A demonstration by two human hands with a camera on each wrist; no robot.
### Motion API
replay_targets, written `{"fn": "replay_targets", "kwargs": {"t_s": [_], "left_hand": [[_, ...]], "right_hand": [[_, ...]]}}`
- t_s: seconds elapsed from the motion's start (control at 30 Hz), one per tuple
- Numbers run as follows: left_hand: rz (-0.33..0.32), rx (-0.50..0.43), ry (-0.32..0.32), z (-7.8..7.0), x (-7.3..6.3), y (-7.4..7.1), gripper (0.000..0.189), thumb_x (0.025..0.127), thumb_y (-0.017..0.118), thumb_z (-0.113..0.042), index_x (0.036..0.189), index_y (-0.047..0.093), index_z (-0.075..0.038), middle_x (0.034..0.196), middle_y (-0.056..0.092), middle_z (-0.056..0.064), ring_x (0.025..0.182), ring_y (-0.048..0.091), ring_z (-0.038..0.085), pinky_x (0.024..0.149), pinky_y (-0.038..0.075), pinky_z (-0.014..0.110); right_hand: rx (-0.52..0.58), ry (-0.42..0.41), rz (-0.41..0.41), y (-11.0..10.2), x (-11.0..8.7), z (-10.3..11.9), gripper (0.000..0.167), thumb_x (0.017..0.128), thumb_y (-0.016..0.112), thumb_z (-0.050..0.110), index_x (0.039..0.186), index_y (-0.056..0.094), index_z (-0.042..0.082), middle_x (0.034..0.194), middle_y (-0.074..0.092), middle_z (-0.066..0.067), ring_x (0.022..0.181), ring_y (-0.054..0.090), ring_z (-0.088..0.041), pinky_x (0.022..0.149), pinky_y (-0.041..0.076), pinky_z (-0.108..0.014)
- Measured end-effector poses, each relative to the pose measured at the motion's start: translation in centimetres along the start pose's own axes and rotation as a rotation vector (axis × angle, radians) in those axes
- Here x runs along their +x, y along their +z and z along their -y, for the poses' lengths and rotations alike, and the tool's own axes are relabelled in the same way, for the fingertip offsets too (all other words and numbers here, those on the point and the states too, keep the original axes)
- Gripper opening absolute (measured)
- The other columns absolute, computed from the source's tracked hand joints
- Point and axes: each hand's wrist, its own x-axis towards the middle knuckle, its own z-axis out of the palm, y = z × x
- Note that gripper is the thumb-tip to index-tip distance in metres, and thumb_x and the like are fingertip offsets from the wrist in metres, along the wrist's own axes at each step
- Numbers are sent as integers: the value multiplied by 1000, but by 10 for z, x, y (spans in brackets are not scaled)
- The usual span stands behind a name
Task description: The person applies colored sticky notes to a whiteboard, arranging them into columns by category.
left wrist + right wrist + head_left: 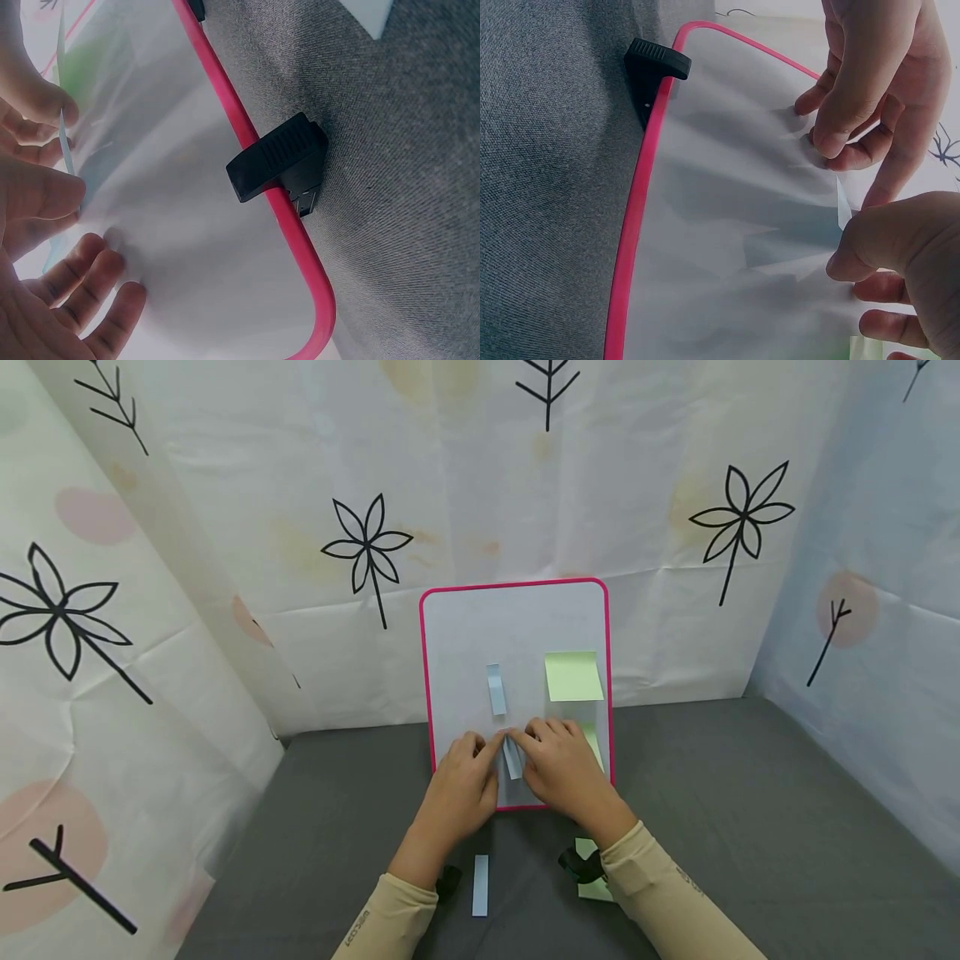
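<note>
A whiteboard with a pink rim stands upright on the grey surface. Low on it, a pale blue paper strip hangs with its lower end tilted out. The left hand presses the strip's top end with an extended index finger. From the other side, the right hand touches the same end with its index finger, the two fingertips nearly meeting. In the left wrist view the strip shows edge-on beside both thumbs. Another blue strip is on the board just above.
A light green sticky note is on the board's right side, a second partly behind the right hand. On the grey cloth lie a loose blue strip and green paper. Black clip feet hold the board's lower rim.
</note>
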Motion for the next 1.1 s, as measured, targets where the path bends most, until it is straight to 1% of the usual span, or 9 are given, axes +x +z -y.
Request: {"fn": "replay_targets", "kwargs": {"t_s": [0.13,0.43,0.67,1.1], "left_hand": [[1,-4,1,0,0,0,54,95,66,-3,148,63,-9,102,59,8,80,47,17,67,45,31],[3,-12,-9,1,1,-1,51,97,58,-2,147,65,-10,102,59,9,80,49,19,69,47,32],[1,-11,-13,2,1,-2,49,98,59,-4,146,66,-10,102,60,9,80,49,18,68,47,32],[2,-8,-20,2,1,-3,49,97,60,-3,145,66,-10,103,60,9,80,49,18,69,48,32]], "right_hand": [[-4,2,-1,0,0,0,40,83,81,9,123,78,14,96,70,-4,87,67,-24,88,56,-50],[1,4,-2,0,-1,0,40,83,81,9,123,78,15,95,69,-4,87,67,-24,89,56,-50],[12,-3,-21,2,-1,0,40,82,82,9,121,78,14,94,68,-3,85,66,-24,86,55,-50],[10,4,-13,-1,-1,2,39,82,84,13,121,78,13,95,69,-4,88,68,-25,88,55,-50]]}}
